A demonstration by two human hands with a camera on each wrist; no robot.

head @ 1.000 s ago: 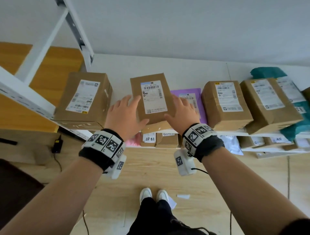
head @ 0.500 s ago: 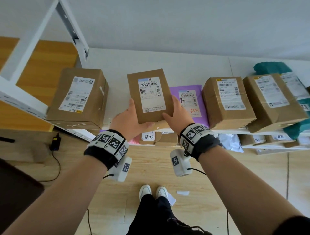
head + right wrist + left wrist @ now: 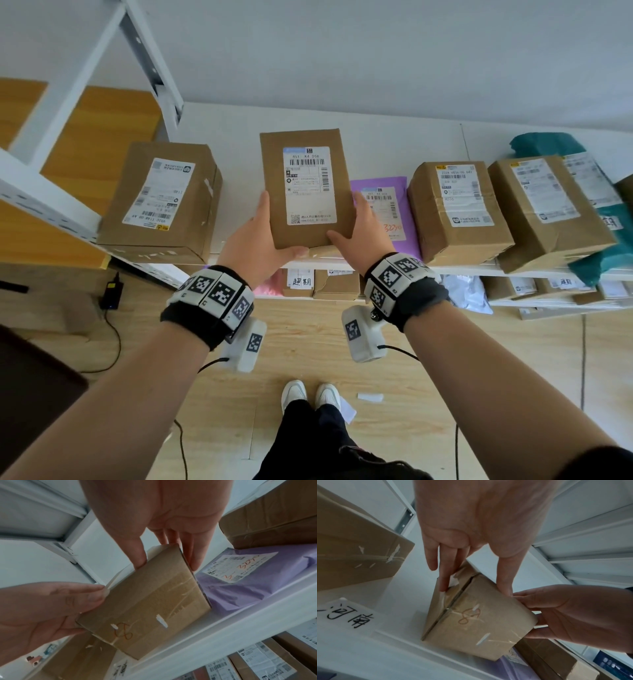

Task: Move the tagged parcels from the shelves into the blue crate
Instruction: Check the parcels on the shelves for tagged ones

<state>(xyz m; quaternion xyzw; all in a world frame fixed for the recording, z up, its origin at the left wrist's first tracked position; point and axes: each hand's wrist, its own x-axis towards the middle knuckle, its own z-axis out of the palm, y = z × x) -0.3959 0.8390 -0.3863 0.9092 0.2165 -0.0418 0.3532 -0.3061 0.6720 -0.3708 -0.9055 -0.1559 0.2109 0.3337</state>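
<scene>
A brown cardboard parcel (image 3: 305, 188) with a white barcode label faces me, tilted up over the white shelf (image 3: 239, 164). My left hand (image 3: 269, 233) grips its left side, thumb under the near end. My right hand (image 3: 359, 233) grips its right side. In the left wrist view the left hand's fingers (image 3: 444, 577) lie along the parcel (image 3: 476, 622), whose taped end bears an orange scribble. In the right wrist view the right hand's thumb (image 3: 139, 555) and fingers pinch the parcel (image 3: 149, 601) at its edge. The blue crate is not in view.
On the same shelf lie a big box (image 3: 161, 202) at left, a purple mailer (image 3: 387, 212), two more boxes (image 3: 455, 209) and a teal bag (image 3: 548, 145) at right. A white upright (image 3: 147, 58) rises at left. Lower shelves (image 3: 329, 284) hold several parcels; wooden floor lies below.
Both hands slid from the top of the parcel to its sides and took hold. The parcel has tipped up and come toward me, off its flat spot on the shelf.
</scene>
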